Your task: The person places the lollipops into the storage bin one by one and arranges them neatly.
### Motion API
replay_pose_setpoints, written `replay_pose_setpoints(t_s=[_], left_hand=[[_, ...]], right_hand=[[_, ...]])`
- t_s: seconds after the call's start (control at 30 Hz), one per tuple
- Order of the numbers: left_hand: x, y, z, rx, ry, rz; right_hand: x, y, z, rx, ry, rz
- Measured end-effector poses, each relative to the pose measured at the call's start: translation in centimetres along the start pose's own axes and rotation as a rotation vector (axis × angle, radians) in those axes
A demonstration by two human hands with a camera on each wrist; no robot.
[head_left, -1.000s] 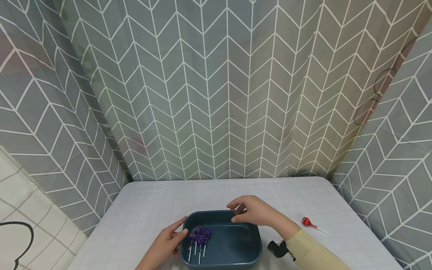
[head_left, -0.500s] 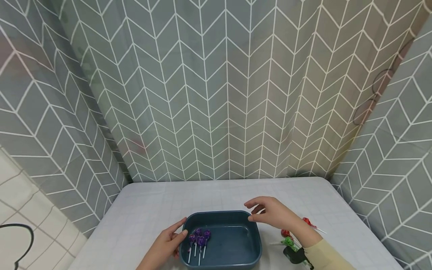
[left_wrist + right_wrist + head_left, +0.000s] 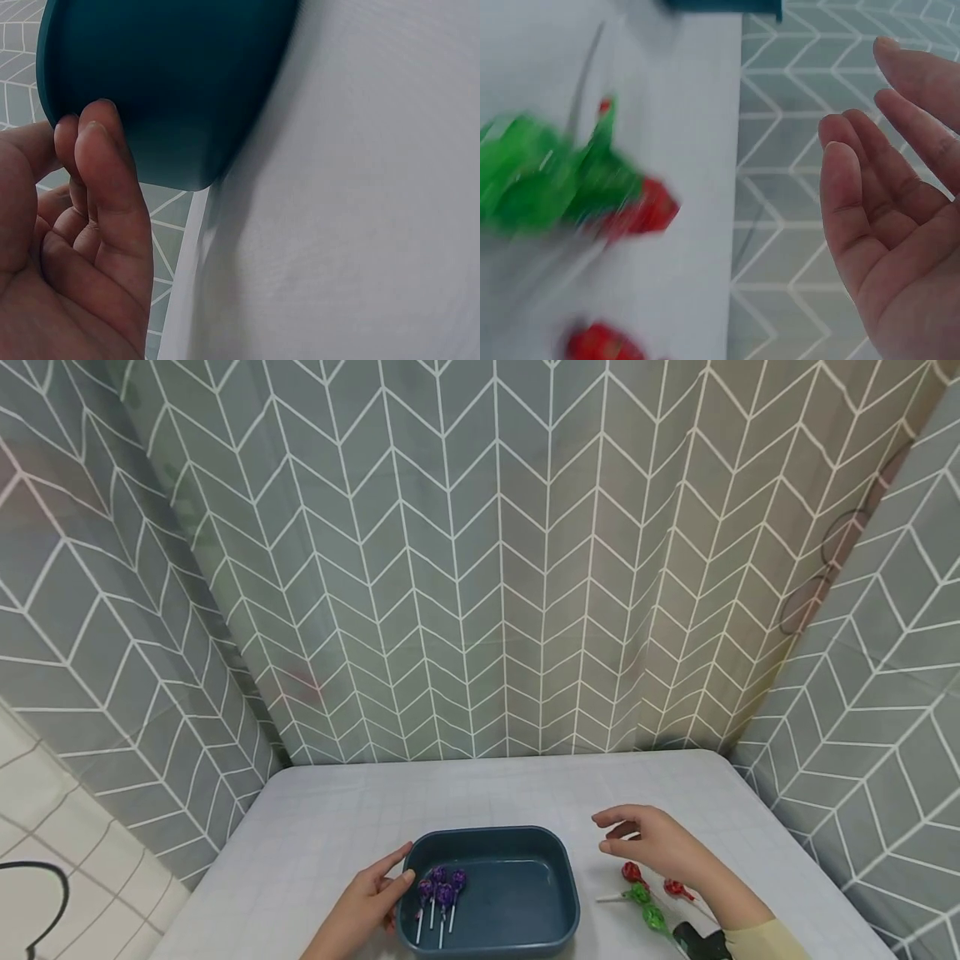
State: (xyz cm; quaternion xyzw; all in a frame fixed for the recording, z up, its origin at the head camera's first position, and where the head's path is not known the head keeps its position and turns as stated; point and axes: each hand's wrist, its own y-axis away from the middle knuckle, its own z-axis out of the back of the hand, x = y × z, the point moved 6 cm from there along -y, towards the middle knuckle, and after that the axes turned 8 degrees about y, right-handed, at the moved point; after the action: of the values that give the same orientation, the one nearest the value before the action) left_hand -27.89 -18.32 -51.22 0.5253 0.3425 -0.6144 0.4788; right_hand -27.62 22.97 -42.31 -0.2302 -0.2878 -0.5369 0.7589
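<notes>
A dark blue rectangular tub (image 3: 517,902) stands near the table's front edge. Several purple-wrapped lollipops (image 3: 443,893) lie in its left part, white sticks toward the front. My left hand (image 3: 365,902) grips the tub's left end, thumb at the rim and fingers outside; the left wrist view shows the fingers (image 3: 109,172) against its wall. My right hand (image 3: 651,842) hovers right of the tub, loosely curled and holding nothing. Below it lie a red lollipop (image 3: 632,872), green lollipops (image 3: 655,917) and another red lollipop (image 3: 675,887), partly covered by the forearm.
A white cloth covers the table (image 3: 450,793). Patterned grey curtains (image 3: 480,568) hang behind it and at both sides. The black wrist camera (image 3: 701,941) on my right arm hides part of the lollipop sticks.
My right hand has moved rightward, from over the tub's back right corner to above the loose lollipops, uncovering the red and green ones. My left hand has stayed on the tub.
</notes>
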Motion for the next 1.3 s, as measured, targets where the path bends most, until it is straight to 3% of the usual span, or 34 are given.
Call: replay_pose_setpoints(t_s=[0.3,0.67,0.9,1.13,1.3], left_hand=[[0.0,-0.1,-0.1,0.015,0.031,0.013],[0.2,0.0,-0.1,0.013,0.045,0.017],[0.1,0.0,0.0,0.018,0.035,0.015],[0.1,0.0,-0.1,0.023,0.054,0.023],[0.1,-0.1,-0.1,0.023,0.06,0.023]], right_hand=[[-4.1,2.7,1.3,-0.022,0.002,-0.071],[-6.6,5.0,2.1,-0.07,0.034,-0.139],[-8.6,5.4,1.6,-0.078,0.056,-0.18],[-10.0,5.2,0.7,-0.099,0.125,-0.313],[-10.1,5.3,0.4,-0.105,0.172,-0.318]])
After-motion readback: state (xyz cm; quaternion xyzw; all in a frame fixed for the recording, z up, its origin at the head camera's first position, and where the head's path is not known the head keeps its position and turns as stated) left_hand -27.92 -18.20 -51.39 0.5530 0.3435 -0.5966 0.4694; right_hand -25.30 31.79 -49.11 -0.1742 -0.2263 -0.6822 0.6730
